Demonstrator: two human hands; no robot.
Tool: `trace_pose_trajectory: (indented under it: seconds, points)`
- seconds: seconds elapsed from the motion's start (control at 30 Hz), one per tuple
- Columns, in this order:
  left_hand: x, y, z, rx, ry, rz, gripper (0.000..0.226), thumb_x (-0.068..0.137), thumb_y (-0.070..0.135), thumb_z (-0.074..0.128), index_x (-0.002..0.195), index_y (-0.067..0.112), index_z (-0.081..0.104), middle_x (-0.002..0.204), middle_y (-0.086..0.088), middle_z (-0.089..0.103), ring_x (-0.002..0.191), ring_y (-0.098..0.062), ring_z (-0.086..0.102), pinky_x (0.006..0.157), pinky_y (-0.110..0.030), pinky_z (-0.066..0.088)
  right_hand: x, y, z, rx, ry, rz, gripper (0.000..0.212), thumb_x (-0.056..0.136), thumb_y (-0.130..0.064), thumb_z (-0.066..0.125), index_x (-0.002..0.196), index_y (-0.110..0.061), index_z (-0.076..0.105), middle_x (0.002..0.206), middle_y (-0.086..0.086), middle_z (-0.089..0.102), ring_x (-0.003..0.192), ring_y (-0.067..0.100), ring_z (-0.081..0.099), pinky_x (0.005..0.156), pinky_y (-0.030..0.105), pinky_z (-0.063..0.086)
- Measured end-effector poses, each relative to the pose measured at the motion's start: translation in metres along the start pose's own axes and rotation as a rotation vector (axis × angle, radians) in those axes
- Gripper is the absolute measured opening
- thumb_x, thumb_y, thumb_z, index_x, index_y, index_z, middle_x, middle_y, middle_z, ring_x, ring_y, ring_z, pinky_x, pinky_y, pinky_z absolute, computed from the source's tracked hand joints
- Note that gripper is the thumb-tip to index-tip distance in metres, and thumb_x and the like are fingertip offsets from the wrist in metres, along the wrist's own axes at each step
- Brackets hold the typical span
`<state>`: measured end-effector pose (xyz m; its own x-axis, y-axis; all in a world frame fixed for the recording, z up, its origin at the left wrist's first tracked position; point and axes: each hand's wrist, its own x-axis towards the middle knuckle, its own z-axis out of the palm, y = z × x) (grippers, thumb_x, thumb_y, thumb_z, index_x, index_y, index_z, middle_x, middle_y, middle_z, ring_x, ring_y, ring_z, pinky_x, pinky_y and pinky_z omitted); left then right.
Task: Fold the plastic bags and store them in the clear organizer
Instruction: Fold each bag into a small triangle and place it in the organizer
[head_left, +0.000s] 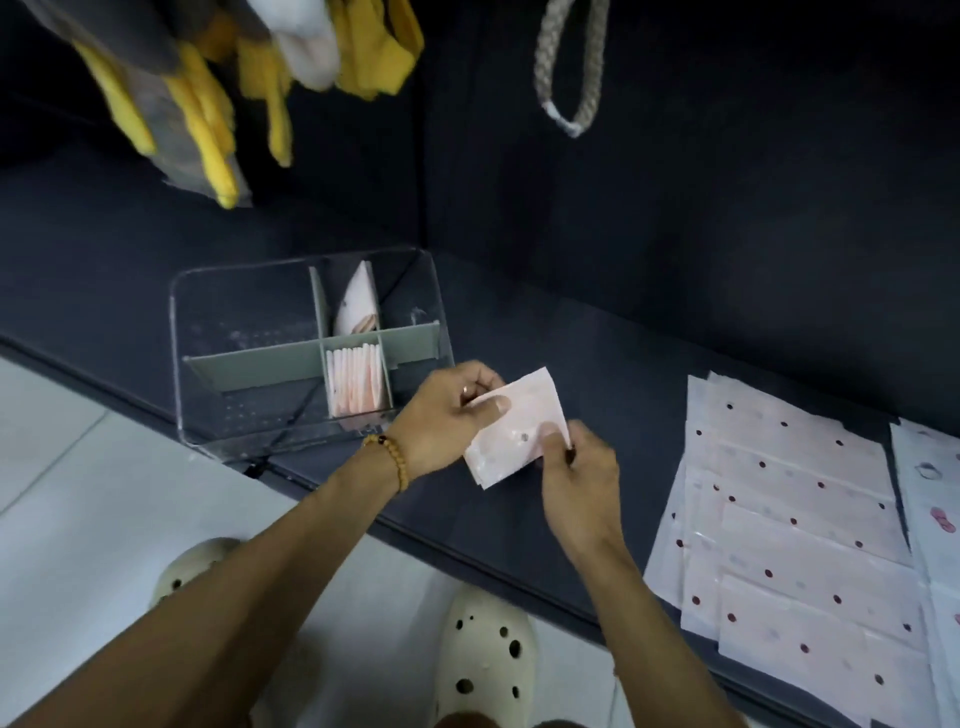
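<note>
- A partly folded plastic bag (511, 431), pale pink with a dark dot showing, is held up between both hands just above the dark surface (597, 364), right beside the near right corner of the clear organizer (249, 306).
- The organizer stands on that surface to the left of the hands; grey dividers (260, 366) split it into compartments.
- A row of folded bags (356, 382) stands on edge in the near middle compartment, and one more folded bag (358, 301) leans in the compartment behind it.
- Yellow and grey cloths (208, 114) hang above the organizer; a braided loop (569, 67) hangs further right.
- Below the surface's edge, pale clogs (485, 660) stand on a light floor (52, 467).
- On the right, well apart from the organizer, flat dotted bags (789, 519) lie stacked on the surface, overlapping one another.
- The left hand (447, 415), with a bead bracelet (392, 462) at the wrist, pinches the bag's upper left edge, thumb on top.
- The right hand (576, 467) grips the bag's lower right edge, thumb pressed onto the front face, fingers curled behind.
</note>
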<state>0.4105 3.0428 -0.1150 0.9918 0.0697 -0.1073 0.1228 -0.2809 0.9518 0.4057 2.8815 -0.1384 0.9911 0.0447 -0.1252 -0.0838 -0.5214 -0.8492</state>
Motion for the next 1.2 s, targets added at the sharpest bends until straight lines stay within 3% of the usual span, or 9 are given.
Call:
trace_pose_trajectory:
  seconds: [0.13, 0.33, 0.5, 0.6, 0.7, 0.83, 1.0, 1.1, 1.2]
  points:
    - [0.000, 0.002, -0.042, -0.176, 0.245, -0.011, 0.010, 0.086, 0.010, 0.068, 0.079, 0.016, 0.064, 0.070, 0.002, 0.061, 0.059, 0.001, 0.055, 0.057, -0.013, 0.044, 0.018, -0.047, 0.013, 0.127, -0.038, -0.075, 0.029, 0.096, -0.018, 0.052, 0.068, -0.011, 0.060, 0.056, -0.004, 0.060, 0.048, 0.001, 0.057, 0.046, 0.009, 0.039]
    - [0.019, -0.025, -0.102, 0.021, 0.687, -0.007, 0.016, 0.078, 0.030, 0.075, 0.086, 0.022, 0.064, 0.073, 0.004, 0.062, 0.062, 0.001, 0.054, 0.060, -0.013, 0.046, 0.043, -0.079, 0.048, 0.245, 0.041, -0.076, 0.023, 0.096, -0.018, 0.051, 0.078, -0.019, 0.064, 0.066, -0.004, 0.068, 0.054, 0.006, 0.065, 0.054, 0.025, 0.053]
    - [0.051, -0.035, -0.103, 0.502, 0.591, -0.140, 0.046, 0.079, 0.045, 0.068, 0.116, 0.020, 0.056, 0.099, 0.004, 0.065, 0.090, -0.021, 0.063, 0.074, -0.034, 0.051, 0.058, -0.088, 0.069, 0.324, 0.137, -0.047, 0.021, 0.097, -0.017, 0.049, 0.082, -0.019, 0.063, 0.064, -0.001, 0.068, 0.055, 0.010, 0.066, 0.055, 0.030, 0.054]
    - [0.056, -0.038, -0.106, 0.754, 0.691, -0.146, 0.030, 0.081, 0.031, 0.065, 0.107, 0.020, 0.057, 0.090, -0.003, 0.067, 0.083, -0.030, 0.064, 0.058, -0.031, 0.041, 0.066, -0.092, 0.073, 0.388, 0.125, -0.057, 0.019, 0.097, -0.016, 0.050, 0.084, -0.024, 0.062, 0.070, -0.001, 0.070, 0.057, 0.011, 0.068, 0.048, 0.018, 0.050]
    - [0.045, -0.045, -0.120, 0.730, 0.843, -0.109, 0.009, 0.078, 0.021, 0.066, 0.087, 0.020, 0.064, 0.071, -0.003, 0.065, 0.066, -0.028, 0.062, 0.049, -0.024, 0.026, 0.074, -0.102, 0.082, 0.386, 0.029, -0.090, 0.018, 0.096, -0.014, 0.054, 0.085, -0.024, 0.064, 0.074, -0.001, 0.072, 0.060, 0.012, 0.070, 0.051, 0.018, 0.052]
    - [0.030, -0.054, -0.137, 0.633, 0.894, -0.197, 0.014, 0.078, 0.029, 0.063, 0.091, 0.026, 0.065, 0.078, 0.001, 0.069, 0.071, -0.024, 0.062, 0.058, -0.026, 0.037, 0.083, -0.126, 0.109, 0.303, -0.108, -0.107, 0.012, 0.093, -0.014, 0.059, 0.085, -0.021, 0.064, 0.072, 0.000, 0.071, 0.063, 0.013, 0.070, 0.056, 0.025, 0.057]
    - [0.025, -0.056, -0.135, 0.595, 0.902, -0.187, 0.014, 0.081, 0.028, 0.064, 0.094, 0.023, 0.065, 0.077, 0.004, 0.070, 0.072, -0.019, 0.062, 0.060, -0.024, 0.037, 0.092, -0.144, 0.138, -0.274, 0.108, -0.414, 0.014, 0.092, -0.015, 0.053, 0.082, -0.008, 0.060, 0.072, 0.010, 0.065, 0.060, 0.022, 0.061, 0.047, 0.028, 0.048]
    - [0.025, -0.055, -0.134, 0.563, 0.884, -0.154, 0.012, 0.081, 0.028, 0.065, 0.091, 0.024, 0.067, 0.073, 0.009, 0.068, 0.063, -0.010, 0.053, 0.053, -0.020, 0.031, 0.091, -0.145, 0.152, -0.426, -0.093, -0.470, 0.016, 0.093, -0.022, 0.052, 0.091, -0.011, 0.064, 0.077, 0.007, 0.065, 0.066, 0.023, 0.063, 0.053, 0.030, 0.050]
    - [0.022, -0.056, -0.135, 0.530, 0.826, -0.105, 0.013, 0.082, 0.028, 0.065, 0.093, 0.023, 0.069, 0.077, 0.008, 0.071, 0.063, -0.007, 0.054, 0.058, -0.018, 0.034, 0.088, -0.139, 0.159, -0.201, -0.392, -0.361, 0.012, 0.092, -0.031, 0.058, 0.091, -0.023, 0.068, 0.077, -0.008, 0.067, 0.068, 0.009, 0.065, 0.056, 0.027, 0.054]
